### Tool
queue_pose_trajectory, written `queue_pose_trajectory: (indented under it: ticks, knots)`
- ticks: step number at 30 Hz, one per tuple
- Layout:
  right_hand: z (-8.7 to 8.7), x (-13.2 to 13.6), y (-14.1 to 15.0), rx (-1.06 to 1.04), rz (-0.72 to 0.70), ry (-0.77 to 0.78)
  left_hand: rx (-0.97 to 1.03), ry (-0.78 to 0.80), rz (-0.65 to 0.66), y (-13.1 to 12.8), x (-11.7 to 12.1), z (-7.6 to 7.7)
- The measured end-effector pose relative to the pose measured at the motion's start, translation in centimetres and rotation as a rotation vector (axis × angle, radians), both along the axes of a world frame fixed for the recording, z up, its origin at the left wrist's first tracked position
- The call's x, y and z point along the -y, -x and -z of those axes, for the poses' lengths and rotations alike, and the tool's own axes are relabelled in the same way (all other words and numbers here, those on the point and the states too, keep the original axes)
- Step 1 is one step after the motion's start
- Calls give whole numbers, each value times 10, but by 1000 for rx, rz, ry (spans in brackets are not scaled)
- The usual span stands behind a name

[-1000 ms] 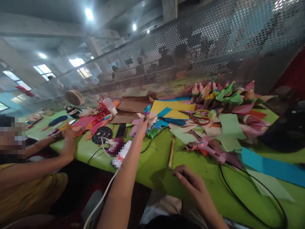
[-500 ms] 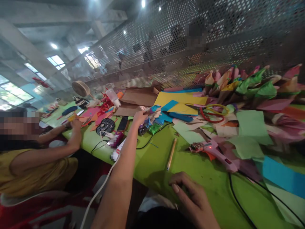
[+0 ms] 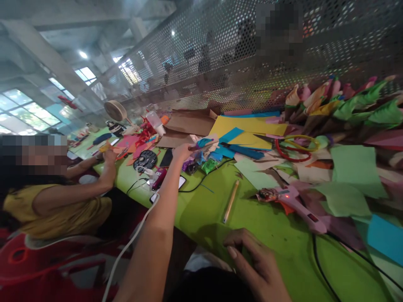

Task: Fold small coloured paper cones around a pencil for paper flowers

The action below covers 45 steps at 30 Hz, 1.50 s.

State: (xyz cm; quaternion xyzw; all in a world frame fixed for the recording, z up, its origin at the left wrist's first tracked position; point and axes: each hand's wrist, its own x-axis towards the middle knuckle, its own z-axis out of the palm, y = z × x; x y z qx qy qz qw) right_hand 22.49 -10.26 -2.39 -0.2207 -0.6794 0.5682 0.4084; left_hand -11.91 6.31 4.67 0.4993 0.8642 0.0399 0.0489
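Note:
My left hand (image 3: pixel 183 153) reaches across the table to a pile of crumpled, wrapped bits. Its fingers are closed at a blue and purple piece (image 3: pixel 204 143) there; whether they grip it is hidden. Beside that hand lie a green shiny packet (image 3: pixel 209 166) and a dark purple one (image 3: pixel 190 166). My right hand (image 3: pixel 253 260) rests near the table's front edge, fingers curled in, with nothing visible in them. Above it, a yellow pencil-like stick (image 3: pixel 231 201) lies on the green tabletop (image 3: pixel 201 209). A pink glue gun (image 3: pixel 299 205) with a lit red light lies to the right.
Yellow sheets (image 3: pixel 245 128), brown paper (image 3: pixel 189 121) and pale green sheets (image 3: pixel 354 167) spread along the back and right. Paper-wrapped flowers (image 3: pixel 340 100) stand by the perforated screen (image 3: pixel 201 84). A white cable (image 3: pixel 132 241) crosses near my left arm. A co-worker in yellow (image 3: pixel 63 209) sits at left.
The view has turned slightly left, so most things sit farther right in the picture. My left hand stays at the pile, and my right hand keeps its curled pose.

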Motion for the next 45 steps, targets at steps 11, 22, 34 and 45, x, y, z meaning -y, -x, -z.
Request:
queue_pose_trajectory:
  ticks: [11, 22, 34, 45]
  knots:
    - [0, -1, 1, 16, 33, -41, -132, 60, -38, 5, 3, 2]
    - [2, -2, 3, 7, 49, -60, -101, -20, 116, -12, 4, 6]
    - [18, -9, 18, 37, 70, -119, 290, -563, 316, -53, -31, -41]
    - [32, -11, 31, -190, 275, -18, 759, -307, 766, -256, -132, -18]
